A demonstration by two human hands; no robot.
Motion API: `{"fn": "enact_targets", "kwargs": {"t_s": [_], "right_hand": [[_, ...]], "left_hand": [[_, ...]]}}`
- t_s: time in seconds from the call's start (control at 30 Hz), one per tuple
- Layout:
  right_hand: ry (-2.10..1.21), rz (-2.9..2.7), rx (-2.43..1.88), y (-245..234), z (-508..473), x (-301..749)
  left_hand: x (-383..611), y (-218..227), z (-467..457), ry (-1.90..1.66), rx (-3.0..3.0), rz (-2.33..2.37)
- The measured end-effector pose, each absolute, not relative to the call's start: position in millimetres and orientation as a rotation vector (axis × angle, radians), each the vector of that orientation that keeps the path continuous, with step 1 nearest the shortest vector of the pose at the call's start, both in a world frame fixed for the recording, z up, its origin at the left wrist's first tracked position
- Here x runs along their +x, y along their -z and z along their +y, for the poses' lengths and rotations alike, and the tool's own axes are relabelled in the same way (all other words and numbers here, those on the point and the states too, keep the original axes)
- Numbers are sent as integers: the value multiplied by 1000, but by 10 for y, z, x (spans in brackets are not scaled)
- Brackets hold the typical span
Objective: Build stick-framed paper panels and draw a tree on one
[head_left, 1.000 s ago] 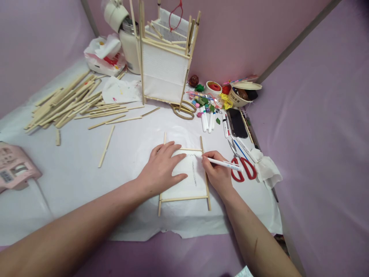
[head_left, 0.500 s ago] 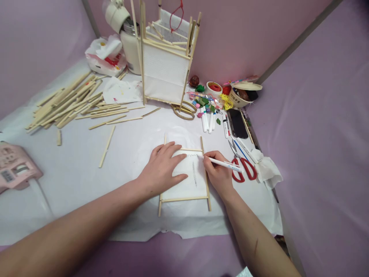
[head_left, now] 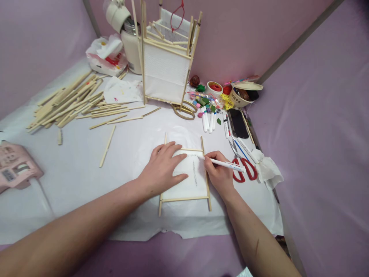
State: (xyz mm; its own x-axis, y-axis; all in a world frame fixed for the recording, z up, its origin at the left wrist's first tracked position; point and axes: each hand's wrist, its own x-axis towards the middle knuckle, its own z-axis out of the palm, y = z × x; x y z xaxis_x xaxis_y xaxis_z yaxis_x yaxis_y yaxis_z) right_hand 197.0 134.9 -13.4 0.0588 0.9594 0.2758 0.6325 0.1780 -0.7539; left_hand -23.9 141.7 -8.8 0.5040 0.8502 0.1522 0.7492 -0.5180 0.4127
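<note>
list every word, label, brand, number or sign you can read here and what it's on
Nothing is sharp enough to quote with certainty.
Bowl: a row of Chinese characters, the last perhaps "食", the rest too small.
White pen in the right hand: small blue print, unreadable.
Pink object at the left edge: print and a barcode-like label, too blurred.
Marker beside the phone: dark print, too small.

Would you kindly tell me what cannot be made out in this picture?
Head view: part of the white sheet, hidden beneath the left hand.
Head view: the print on the pen, too small to read.
Head view: the upper end of the standing frame, cut off by the top edge.
Head view: left side of the pink device, cut off by the left edge.
</note>
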Motion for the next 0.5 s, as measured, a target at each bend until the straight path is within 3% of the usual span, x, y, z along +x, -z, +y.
{"fn": "enact_targets", "kwargs": {"t_s": [0.5], "right_hand": [[-536,-1635,-1547,148,1355,1985]], "left_hand": [[-244,86,1406,-472,2451,1359]]}}
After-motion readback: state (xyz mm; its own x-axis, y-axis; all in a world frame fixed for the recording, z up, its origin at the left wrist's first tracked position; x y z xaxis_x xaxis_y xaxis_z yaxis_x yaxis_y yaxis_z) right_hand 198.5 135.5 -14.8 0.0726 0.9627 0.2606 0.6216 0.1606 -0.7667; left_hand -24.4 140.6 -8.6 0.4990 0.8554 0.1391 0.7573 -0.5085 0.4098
